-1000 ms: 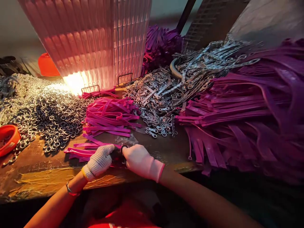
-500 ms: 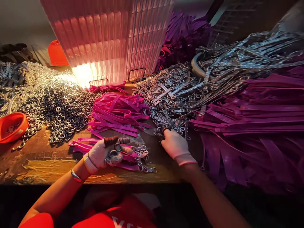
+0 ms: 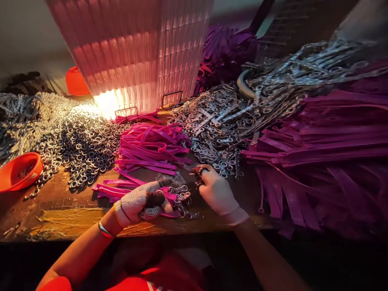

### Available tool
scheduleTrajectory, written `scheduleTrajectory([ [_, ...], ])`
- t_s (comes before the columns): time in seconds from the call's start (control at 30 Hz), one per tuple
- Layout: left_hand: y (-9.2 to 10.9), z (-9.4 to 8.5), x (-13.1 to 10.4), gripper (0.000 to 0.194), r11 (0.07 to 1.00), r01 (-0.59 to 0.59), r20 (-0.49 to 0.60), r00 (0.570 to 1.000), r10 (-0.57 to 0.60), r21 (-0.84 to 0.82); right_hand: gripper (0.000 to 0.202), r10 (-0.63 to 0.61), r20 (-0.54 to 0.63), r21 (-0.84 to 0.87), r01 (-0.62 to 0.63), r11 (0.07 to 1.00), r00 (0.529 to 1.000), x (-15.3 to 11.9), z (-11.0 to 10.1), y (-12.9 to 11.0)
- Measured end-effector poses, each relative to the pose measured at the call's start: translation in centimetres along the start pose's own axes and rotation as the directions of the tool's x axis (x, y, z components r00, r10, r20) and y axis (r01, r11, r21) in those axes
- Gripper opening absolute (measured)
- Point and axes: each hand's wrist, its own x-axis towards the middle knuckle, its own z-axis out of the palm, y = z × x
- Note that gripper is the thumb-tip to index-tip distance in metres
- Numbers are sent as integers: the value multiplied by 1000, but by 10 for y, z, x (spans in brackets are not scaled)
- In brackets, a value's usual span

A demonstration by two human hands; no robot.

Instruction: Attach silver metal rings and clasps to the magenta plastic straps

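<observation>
My left hand (image 3: 138,204), in a white dotted glove with dark fingertips, is curled above a small bundle of pink straps (image 3: 113,188). Metal rings lie in its grip, mostly hidden by the fingers. Linked metal rings (image 3: 183,194) hang at the straps' right ends, just beyond those fingertips. My right hand (image 3: 218,194), also gloved, is closed in a pinch over the table. A small piece shows at its fingertips, too small to name. Behind it lies a heap of metal links (image 3: 212,149). A larger pile of pink straps (image 3: 148,149) is beyond my left hand.
Loose metal rings (image 3: 86,141) are heaped at left, beside an orange bowl (image 3: 22,171). A translucent ribbed panel (image 3: 127,52) stands at the back before a bright light. Purple straps (image 3: 333,149) spread at right, below long metal strips (image 3: 303,76) rising from a basin (image 3: 242,84).
My right hand has drawn back from the metal links toward my left hand. My left hand has turned and curled, so the rings in it show less. The view has shifted slightly.
</observation>
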Motion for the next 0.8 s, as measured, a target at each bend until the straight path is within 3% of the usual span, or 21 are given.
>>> scheduleTrajectory([
  [0.07, -3, -2, 3, 63, 1000, 25, 25, 999, -25, 4, 49, -159, 35, 200, 149, 968, 987, -4, -1, -17],
  [0.13, -9, -5, 7, 54, 999, 53, 38, 998, -53, 0, 51, -332, 64, 340, 292, 894, 941, -8, -5, -39],
  [0.27, -19, -7, 16, 34, 997, 80, 23, 997, -79, -13, 45, -512, 38, 383, 460, 801, 858, -16, -9, -67],
  [0.37, -21, 1, 17, 35, 997, 61, -49, 997, -59, 50, 33, -473, 32, 313, 441, 841, 880, -22, -7, -67],
  [0.5, -21, 8, 10, 37, 936, -54, -224, 965, 139, 348, 10, -350, 121, 219, 319, 922, 929, -26, -11, -65],
  [0.67, -19, 7, 5, 45, 891, -30, -140, 985, 105, 454, 5, -243, 262, 125, 217, 968, 934, -22, -22, -77],
  [0.8, -18, 8, 10, 39, 810, -47, -179, 966, 185, 584, 4, -201, 298, 78, 186, 979, 933, -21, -24, -81],
])
